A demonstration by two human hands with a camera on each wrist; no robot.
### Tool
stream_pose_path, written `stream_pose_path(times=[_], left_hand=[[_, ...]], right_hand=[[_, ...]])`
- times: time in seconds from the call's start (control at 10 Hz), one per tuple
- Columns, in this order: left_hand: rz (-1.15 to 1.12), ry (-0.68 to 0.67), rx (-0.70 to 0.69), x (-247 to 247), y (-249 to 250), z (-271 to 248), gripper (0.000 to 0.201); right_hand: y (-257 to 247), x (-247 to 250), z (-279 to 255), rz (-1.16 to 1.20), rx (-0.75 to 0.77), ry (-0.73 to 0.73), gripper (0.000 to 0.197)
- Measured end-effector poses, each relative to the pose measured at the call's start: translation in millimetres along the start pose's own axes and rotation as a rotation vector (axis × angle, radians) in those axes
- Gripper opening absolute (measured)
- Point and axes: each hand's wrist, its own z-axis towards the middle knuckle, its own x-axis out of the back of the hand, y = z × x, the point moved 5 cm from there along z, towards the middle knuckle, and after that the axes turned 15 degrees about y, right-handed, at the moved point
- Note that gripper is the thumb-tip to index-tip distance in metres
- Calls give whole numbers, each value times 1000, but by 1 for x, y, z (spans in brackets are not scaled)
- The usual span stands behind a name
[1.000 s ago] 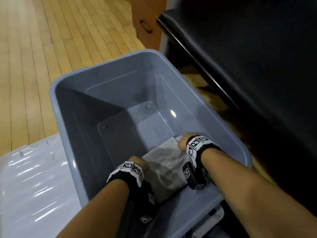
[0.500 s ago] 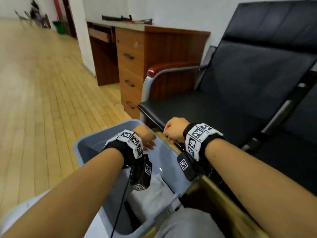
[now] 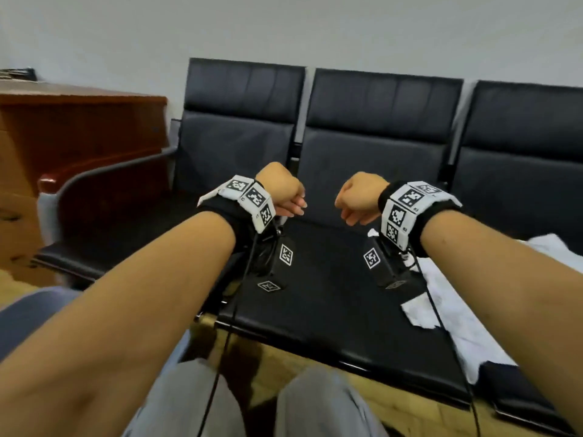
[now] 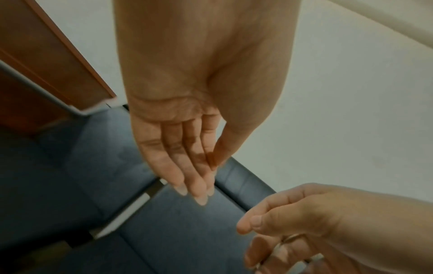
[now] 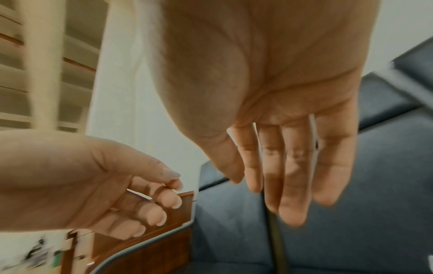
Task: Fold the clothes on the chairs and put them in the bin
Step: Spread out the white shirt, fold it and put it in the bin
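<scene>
A crumpled white garment (image 3: pixel 457 313) lies on the right-hand black chair seat, partly behind my right forearm. My left hand (image 3: pixel 285 197) and right hand (image 3: pixel 358 200) hover side by side above the bare middle seat (image 3: pixel 328 298), left of the garment. The left wrist view shows the left hand (image 4: pixel 187 172) with relaxed, nearly straight fingers and nothing in it. In the right wrist view the right hand (image 5: pixel 293 166) is just as loose and holds nothing. A grey-blue corner at the lower left looks like the bin (image 3: pixel 28 313); its inside is out of view.
Three black chairs stand in a row against a pale wall, with a wood-topped armrest (image 3: pixel 60 181) at the left end. A brown wooden cabinet (image 3: pixel 79 130) stands further left. My knees in grey trousers (image 3: pixel 315 405) are just before the seats.
Both hands let go of the folded grey cloth in the bin and lifted out. My view swung up and right from the bin to the chairs, where the hands now hover.
</scene>
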Motion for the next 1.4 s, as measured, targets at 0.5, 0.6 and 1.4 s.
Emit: stream_pose_path(times=[0.5, 0.6, 1.4], left_hand=[[12, -370, 182, -271, -67, 37, 24], [-14, -449, 236, -296, -87, 33, 18], [-673, 8, 95, -224, -96, 68, 27]], right_hand=[[321, -81, -18, -96, -685, -58, 34], [327, -89, -10, -162, -629, -34, 34], [237, -104, 25, 572, -279, 179, 60]])
